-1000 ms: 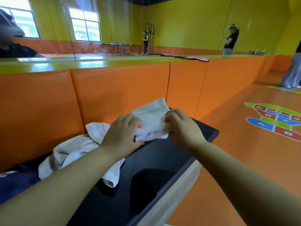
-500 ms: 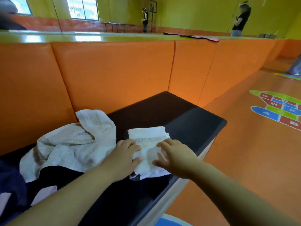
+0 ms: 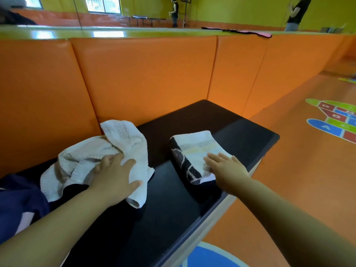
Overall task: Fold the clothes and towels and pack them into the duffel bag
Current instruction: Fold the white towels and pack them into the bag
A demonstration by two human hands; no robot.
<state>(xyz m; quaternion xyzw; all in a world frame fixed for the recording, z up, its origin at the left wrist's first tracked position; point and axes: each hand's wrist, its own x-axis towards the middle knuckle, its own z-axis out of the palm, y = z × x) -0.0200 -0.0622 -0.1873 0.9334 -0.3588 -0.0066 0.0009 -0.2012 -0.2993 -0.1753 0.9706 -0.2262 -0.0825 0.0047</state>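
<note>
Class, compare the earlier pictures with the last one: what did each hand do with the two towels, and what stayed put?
The folded towel, held up by both hands a second ago, now lies on the black bench. The left hand let it go and moved left onto the crumpled white towel. The right hand rests flat on the folded one. The crumpled towel stayed put.

Right hand (image 3: pixel 227 168) flat on folded towel (image 3: pixel 198 151), left hand (image 3: pixel 113 176) on crumpled white towel (image 3: pixel 92 157), black table (image 3: pixel 221 120)

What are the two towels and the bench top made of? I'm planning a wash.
Crumpled towel: likely cotton, with a waffle-like weave. Folded towel: looped terry by its nap, with a woven band. Bench top: smooth, dark and slightly glossy, perhaps laminate or vinyl; I can't tell which.
</note>
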